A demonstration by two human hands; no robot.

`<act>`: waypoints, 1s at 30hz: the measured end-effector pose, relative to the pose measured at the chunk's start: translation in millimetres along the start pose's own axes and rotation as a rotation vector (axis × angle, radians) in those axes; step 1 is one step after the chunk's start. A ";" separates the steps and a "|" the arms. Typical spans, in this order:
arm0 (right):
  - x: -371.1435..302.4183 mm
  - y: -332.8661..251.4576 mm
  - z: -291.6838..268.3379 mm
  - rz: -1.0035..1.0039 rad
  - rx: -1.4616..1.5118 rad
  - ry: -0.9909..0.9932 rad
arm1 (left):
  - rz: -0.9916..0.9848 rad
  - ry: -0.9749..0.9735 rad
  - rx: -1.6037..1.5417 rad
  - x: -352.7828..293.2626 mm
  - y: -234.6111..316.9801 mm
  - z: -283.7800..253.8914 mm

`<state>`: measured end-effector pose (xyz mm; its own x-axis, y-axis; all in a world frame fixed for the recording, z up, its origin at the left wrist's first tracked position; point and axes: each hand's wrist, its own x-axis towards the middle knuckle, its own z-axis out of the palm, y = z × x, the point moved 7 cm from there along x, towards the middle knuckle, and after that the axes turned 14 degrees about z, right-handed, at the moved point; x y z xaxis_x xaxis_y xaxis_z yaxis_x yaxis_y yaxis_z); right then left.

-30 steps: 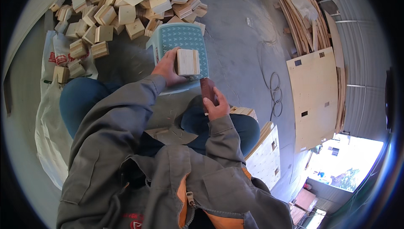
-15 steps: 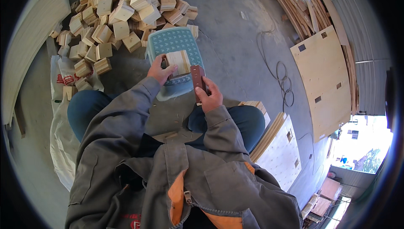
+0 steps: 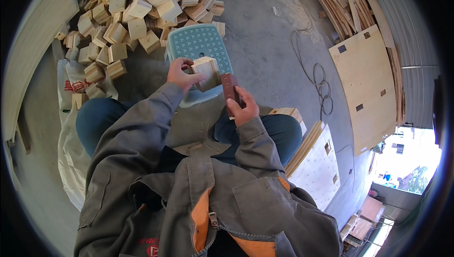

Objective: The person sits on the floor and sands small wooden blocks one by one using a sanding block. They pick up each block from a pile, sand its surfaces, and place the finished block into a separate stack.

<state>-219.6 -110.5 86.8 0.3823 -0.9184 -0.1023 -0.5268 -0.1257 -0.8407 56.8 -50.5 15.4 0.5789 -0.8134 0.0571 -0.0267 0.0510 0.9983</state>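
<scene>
A light plywood block [image 3: 209, 74] with layered edges stands tilted over the near part of a pale blue-green plastic stool [image 3: 195, 40]. My left hand [image 3: 181, 75] grips it from the left, thumb on the near side and fingers at the far edge. Just to its right, my right hand [image 3: 246, 107] is closed around a narrow reddish-brown sanding block [image 3: 229, 88] with staples along one face. The sanding block is held upright, close to the plywood block's right side; whether they touch I cannot tell.
A large heap of plywood blocks [image 3: 137, 28] covers the floor beyond the stool. A white sack [image 3: 71, 153] lies by my left knee. Plywood panels with square holes [image 3: 366, 91] lean at the right, near a coiled cable [image 3: 321, 91]. More cut boards [image 3: 317, 167] stand by my right knee.
The plywood block has gone from lying flatter on the stool to a tilted position, showing its layered edge. Both hands have shifted slightly right in the picture, the sanding block with them.
</scene>
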 end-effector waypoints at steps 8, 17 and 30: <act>2.7 -2.1 3.2 -0.037 -0.001 0.085 | 0.547 0.014 0.456 0.1 37.8 -2.7; -8.3 -16.6 15.1 -0.209 -0.041 0.129 | 0.146 -0.120 0.092 -5.7 -14.2 6.0; -2.1 -11.4 40.3 -0.234 -0.222 0.114 | 0.145 -0.135 0.400 -3.1 7.4 2.6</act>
<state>-183.8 -92.0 75.2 0.4321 -0.8892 0.1503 -0.5918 -0.4054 -0.6967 52.6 -49.1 22.7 0.4347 -0.8842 0.1710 -0.4283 -0.0360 0.9029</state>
